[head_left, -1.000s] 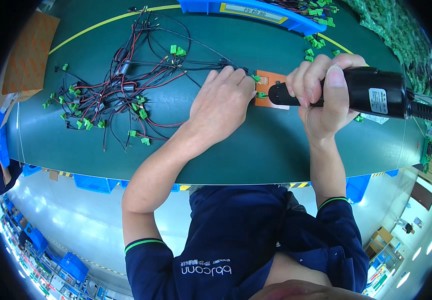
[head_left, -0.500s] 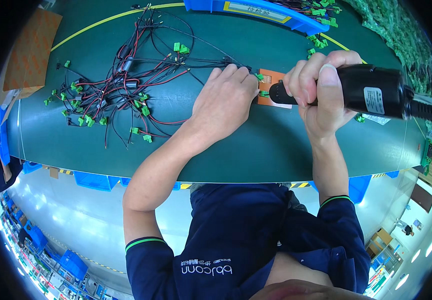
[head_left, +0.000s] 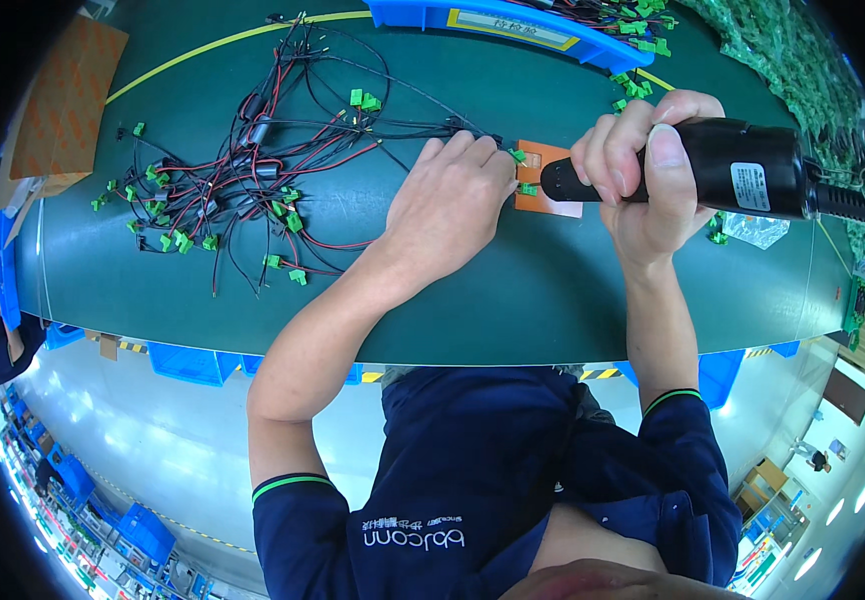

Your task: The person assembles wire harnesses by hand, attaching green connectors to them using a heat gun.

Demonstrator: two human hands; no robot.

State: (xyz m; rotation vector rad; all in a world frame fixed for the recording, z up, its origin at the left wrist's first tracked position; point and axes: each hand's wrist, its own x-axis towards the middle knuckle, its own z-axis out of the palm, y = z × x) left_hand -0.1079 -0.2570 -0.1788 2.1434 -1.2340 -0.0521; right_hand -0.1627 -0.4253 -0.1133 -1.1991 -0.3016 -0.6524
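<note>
My right hand [head_left: 648,180] is wrapped round a black corded tool [head_left: 743,165] that looks like an electric screwdriver. Its narrower end points left at a small green connector [head_left: 528,189]; the tip itself is hidden. That connector lies on an orange fixture plate [head_left: 553,207] on the table. At the plate's left edge, my left hand [head_left: 453,195] is closed with curled fingers on black cable [head_left: 423,124] that runs in from the left; its fingertips are mostly hidden. A second green connector [head_left: 519,156] shows at the plate's upper left.
A tangle of red and black wire harnesses [head_left: 253,170] with green connectors spreads over the green table [head_left: 433,320] to the left. A cardboard box [head_left: 63,110] stands far left. A blue bin [head_left: 523,35] sits at the back, with green bubble wrap [head_left: 783,60] at right.
The black tool has tilted slightly, its cord end rising a little. A clear plastic bag behind it shows more. My left hand has hardly moved.
</note>
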